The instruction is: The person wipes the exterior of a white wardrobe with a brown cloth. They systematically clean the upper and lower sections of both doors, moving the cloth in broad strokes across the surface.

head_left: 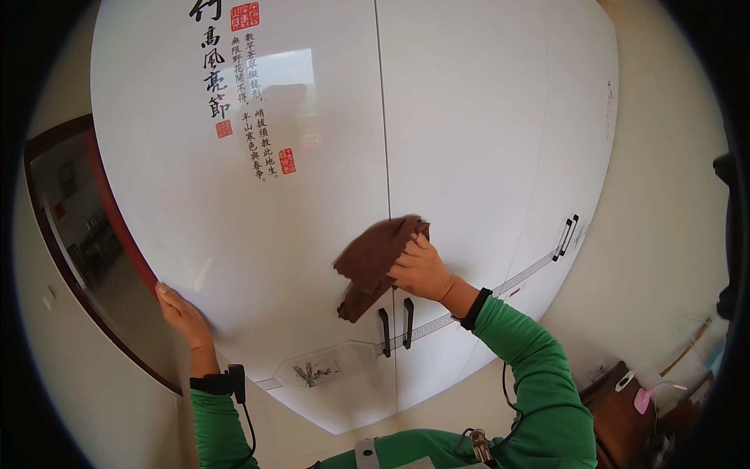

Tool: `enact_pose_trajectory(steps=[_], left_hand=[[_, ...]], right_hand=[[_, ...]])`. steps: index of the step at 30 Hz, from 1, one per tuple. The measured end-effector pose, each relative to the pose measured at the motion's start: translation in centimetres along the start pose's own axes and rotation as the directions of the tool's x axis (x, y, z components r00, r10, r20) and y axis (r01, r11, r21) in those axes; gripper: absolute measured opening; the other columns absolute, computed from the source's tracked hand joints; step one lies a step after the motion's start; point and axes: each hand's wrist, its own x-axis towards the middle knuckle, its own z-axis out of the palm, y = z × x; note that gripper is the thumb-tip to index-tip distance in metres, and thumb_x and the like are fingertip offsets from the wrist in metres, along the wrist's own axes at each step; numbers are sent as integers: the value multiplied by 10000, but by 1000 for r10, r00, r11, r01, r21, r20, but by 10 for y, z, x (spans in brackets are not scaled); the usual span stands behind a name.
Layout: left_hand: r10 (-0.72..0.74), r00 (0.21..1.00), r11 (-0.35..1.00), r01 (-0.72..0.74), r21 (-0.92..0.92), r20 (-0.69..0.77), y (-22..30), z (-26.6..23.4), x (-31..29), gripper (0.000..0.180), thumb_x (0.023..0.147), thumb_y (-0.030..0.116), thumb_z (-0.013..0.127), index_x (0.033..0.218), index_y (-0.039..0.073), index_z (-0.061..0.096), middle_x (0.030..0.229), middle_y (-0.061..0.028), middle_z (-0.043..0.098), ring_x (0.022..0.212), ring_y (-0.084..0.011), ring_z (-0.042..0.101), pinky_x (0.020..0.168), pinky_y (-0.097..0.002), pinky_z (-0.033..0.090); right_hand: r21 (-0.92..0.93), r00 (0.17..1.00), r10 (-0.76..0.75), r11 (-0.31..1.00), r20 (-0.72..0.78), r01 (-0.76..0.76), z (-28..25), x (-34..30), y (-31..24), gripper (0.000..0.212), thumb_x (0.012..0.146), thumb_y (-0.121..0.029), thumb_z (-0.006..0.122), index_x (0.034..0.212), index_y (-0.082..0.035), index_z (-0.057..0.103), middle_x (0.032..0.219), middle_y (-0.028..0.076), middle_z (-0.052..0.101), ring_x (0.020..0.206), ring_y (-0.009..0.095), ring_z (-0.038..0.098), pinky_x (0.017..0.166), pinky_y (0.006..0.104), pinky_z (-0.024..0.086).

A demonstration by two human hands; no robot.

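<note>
A brown cloth (375,254) lies bunched against the glossy white wardrobe (461,141), across the seam between two doors. My right hand (422,267) is closed on its right side, and a loose fold hangs toward the lower left. Just beneath the cloth are two black door handles (396,328). At the wardrobe's left edge, my left hand (182,314) rests with its fingers stretched out and nothing held. Part of its palm side is hidden.
Beyond the left edge is a doorway (86,234) with a dark red frame. Another pair of black handles (566,238) sits on the right door. At the lower right stand brown furniture (621,422) and a pink lamp-like object (644,400). A dark cable (508,387) hangs by my right arm.
</note>
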Motion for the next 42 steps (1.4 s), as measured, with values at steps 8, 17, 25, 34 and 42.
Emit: enact_pose_trajectory(steps=[8, 17, 25, 34, 42], left_hand=[[44, 998, 999, -45, -18, -46, -6, 4, 0, 413, 1139, 315, 371, 965, -48, 462, 839, -4, 372, 781, -135, 349, 745, -264, 399], [140, 983, 988, -131, 84, -116, -16, 2, 1, 503, 1137, 344, 371, 1182, -124, 550, 1017, -94, 575, 931, -181, 495, 928, -287, 442], [-27, 1000, 999, 28, 33, -4, -24, -10, 7, 573, 1132, 370, 376, 1320, -153, 514, 1240, -174, 622, 1115, -211, 555, 1053, -314, 416], [-30, 998, 997, 34, 71, -64, -23, -7, 5, 609, 1125, 393, 387, 1366, -156, 489, 1330, -209, 600, 1183, -234, 553, 1097, -330, 400], [-31, 998, 998, 33, 50, -54, -27, -9, 8, 579, 1129, 373, 386, 1328, -156, 512, 1264, -174, 611, 1110, -214, 548, 1056, -307, 413]], right_hand=[[552, 51, 855, 378, -516, -743, 38, -163, 76, 246, 1013, -226, 506, 1160, -51, 599, 1074, 97, 576, 980, 253, 549, 826, 411, 481], [182, 417, 739, 578, -529, -795, 18, -21, 21, 548, 810, -99, 640, 1350, -31, 575, 1437, 224, 458, 1362, 458, 379, 1151, 518, 292], [63, 794, 571, 818, -207, -571, 0, -33, 3, 571, 806, -65, 681, 1369, -48, 589, 1445, 162, 532, 1384, 424, 435, 1169, 613, 299], [276, 358, 840, 487, -408, -828, 14, -92, 17, 556, 810, -24, 654, 1349, -7, 520, 1351, 229, 498, 1237, 457, 473, 1147, 482, 335], [107, 597, 757, 638, -265, -762, -31, -55, 22, 643, 802, 52, 625, 1431, 6, 494, 1396, 237, 544, 1310, 498, 454, 1140, 525, 340]])
